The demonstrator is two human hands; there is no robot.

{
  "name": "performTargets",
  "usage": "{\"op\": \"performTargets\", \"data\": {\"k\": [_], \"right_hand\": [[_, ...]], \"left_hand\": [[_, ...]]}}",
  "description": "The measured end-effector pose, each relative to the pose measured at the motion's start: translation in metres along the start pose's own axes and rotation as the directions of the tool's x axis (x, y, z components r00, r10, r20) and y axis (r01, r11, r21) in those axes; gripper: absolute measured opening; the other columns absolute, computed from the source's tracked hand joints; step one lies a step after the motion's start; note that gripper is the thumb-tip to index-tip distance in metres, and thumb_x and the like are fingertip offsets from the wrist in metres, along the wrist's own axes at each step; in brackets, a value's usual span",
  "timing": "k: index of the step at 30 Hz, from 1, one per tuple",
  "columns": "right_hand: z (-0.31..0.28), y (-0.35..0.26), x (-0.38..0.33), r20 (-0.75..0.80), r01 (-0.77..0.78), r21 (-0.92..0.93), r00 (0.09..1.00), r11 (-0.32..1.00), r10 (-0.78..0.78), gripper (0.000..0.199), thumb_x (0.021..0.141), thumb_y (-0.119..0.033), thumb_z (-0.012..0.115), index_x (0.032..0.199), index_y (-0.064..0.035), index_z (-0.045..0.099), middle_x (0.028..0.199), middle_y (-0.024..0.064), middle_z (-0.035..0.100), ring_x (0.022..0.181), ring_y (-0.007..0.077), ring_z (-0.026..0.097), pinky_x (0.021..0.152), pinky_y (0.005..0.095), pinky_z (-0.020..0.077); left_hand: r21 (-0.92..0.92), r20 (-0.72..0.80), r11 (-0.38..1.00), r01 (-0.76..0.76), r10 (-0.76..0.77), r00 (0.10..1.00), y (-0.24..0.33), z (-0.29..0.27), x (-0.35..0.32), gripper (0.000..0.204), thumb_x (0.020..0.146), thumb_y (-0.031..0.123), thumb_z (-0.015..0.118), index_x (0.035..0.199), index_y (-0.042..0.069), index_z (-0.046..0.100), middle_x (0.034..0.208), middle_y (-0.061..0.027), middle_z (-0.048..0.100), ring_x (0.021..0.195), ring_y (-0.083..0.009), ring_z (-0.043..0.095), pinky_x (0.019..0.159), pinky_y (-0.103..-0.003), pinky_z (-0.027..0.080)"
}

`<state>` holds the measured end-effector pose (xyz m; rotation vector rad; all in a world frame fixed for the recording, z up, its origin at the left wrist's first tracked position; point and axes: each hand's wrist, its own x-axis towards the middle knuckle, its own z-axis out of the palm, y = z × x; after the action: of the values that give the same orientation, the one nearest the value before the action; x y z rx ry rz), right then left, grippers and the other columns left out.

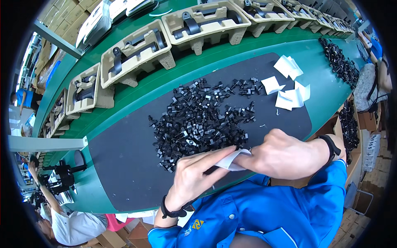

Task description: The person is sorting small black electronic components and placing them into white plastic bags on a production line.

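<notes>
While I am working close against my blue shirt, my left hand point(194, 175) and my right hand point(285, 155) are both pinching one small white paper packet point(231, 160), left fingers stretched flat along its edge, right fingers curled tight around the other end. It is hanging just above the near edge of the dark rubber mat point(124, 165), touching neither the mat nor the parts. Doing this well, I judge, means keeping the grip on the paper's corners and holding it level over the mat, so anything slipping out lands there. Just beyond my fingertips is lying the heap of small black plastic clips point(198, 120). Further right, loose white paper slips point(289, 89) are resting on the mat. Beyond those, beige moulded pulp trays point(136, 51) holding black parts are lining the green conveyor belt point(264, 43).
</notes>
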<state>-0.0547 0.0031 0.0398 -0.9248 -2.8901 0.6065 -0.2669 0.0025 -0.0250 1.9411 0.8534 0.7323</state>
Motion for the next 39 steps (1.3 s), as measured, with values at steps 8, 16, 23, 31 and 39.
{"op": "performTargets", "data": {"k": [8,16,23,31,39], "right_hand": [[0.024,0.004,-0.007,-0.534,0.080,0.410,0.828,0.909,0.168,0.044,0.072,-0.020,0.076,0.109,-0.0037,0.060,0.084,0.0053,0.060,0.077,0.0217,0.059,0.063,0.0323,0.0484],[0.059,0.026,-0.021,-0.710,0.239,0.364,0.697,0.900,0.101,0.026,0.065,0.000,0.075,0.090,-0.0010,0.071,0.075,0.0034,0.061,0.058,0.0137,0.053,0.047,0.0271,0.0399],[0.057,0.047,-0.028,-0.631,0.202,-0.343,0.674,0.917,-0.384,0.018,0.066,-0.011,0.067,0.083,-0.0045,0.068,0.084,0.0059,0.064,0.063,0.0122,0.055,0.041,0.0200,0.0393],[0.053,0.049,-0.032,-0.518,0.192,-0.539,0.692,0.820,-0.503,0.013,0.068,-0.014,0.062,0.077,-0.0040,0.065,0.082,0.0049,0.060,0.070,0.0118,0.055,0.044,0.0205,0.0342],[0.048,0.029,-0.033,-0.489,0.041,-0.623,0.759,0.781,-0.430,0.017,0.065,-0.015,0.060,0.079,-0.0067,0.066,0.084,0.0043,0.059,0.074,0.0123,0.054,0.046,0.0208,0.0343]], "left_hand": [[-0.358,-0.059,0.913,0.195,-0.230,0.971,0.009,0.003,-0.018,0.026,0.079,0.010,0.070,0.104,0.004,0.068,0.083,-0.0094,0.071,0.067,-0.0106,0.067,0.059,-0.022,0.052],[-0.559,0.075,0.766,0.316,-0.333,0.940,0.013,0.019,-0.009,0.023,0.092,0.006,0.052,0.110,-0.002,0.064,0.090,-0.0123,0.069,0.068,-0.0133,0.066,0.051,-0.022,0.053],[-0.660,0.286,0.642,0.389,-0.263,0.921,-0.010,0.020,0.004,0.035,0.096,0.008,0.034,0.124,-0.001,0.053,0.097,-0.0104,0.067,0.080,-0.0143,0.066,0.058,-0.022,0.052],[-0.723,0.402,0.499,0.478,-0.259,0.878,-0.018,0.022,0.012,0.037,0.095,0.013,0.036,0.127,0.000,0.051,0.104,-0.0103,0.064,0.078,-0.0135,0.063,0.057,-0.022,0.049],[-0.683,0.293,0.597,0.421,-0.304,0.907,-0.002,0.021,0.005,0.036,0.095,0.010,0.046,0.128,-0.001,0.049,0.107,-0.0098,0.064,0.075,-0.0102,0.061,0.056,-0.020,0.048]]}}
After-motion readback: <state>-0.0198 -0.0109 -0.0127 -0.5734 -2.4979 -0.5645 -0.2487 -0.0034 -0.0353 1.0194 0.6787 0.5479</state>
